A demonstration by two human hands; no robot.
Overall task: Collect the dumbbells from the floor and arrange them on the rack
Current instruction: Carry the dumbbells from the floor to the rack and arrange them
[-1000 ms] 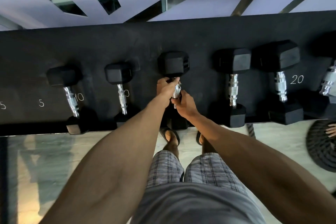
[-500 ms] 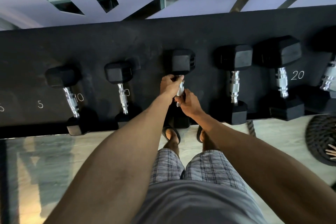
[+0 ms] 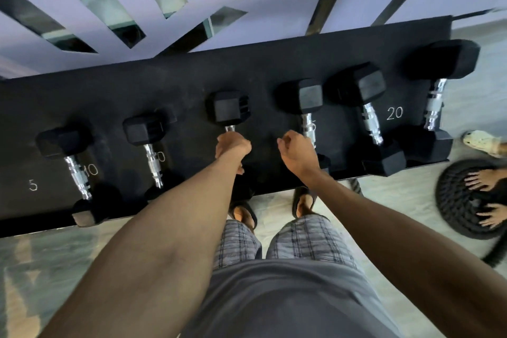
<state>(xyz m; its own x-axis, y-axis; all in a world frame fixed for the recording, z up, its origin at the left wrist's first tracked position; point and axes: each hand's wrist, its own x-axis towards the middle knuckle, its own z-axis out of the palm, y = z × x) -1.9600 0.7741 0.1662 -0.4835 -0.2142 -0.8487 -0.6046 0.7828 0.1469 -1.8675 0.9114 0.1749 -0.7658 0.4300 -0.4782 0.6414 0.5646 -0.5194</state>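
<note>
Your left hand [image 3: 232,145] is wrapped tight around the chrome handle of the middle dumbbell [image 3: 229,107], which lies on the black rack [image 3: 175,85]; its far head sticks out just beyond your knuckles, the near head hidden under your wrist. Your right hand [image 3: 297,149] hangs free to the right of it, fingers loosely curled and holding nothing, in front of the next dumbbell [image 3: 308,99]. Two smaller dumbbells lie to the left of your left hand, two larger ones to the right of your right hand, beside the painted 20 [image 3: 394,113].
</note>
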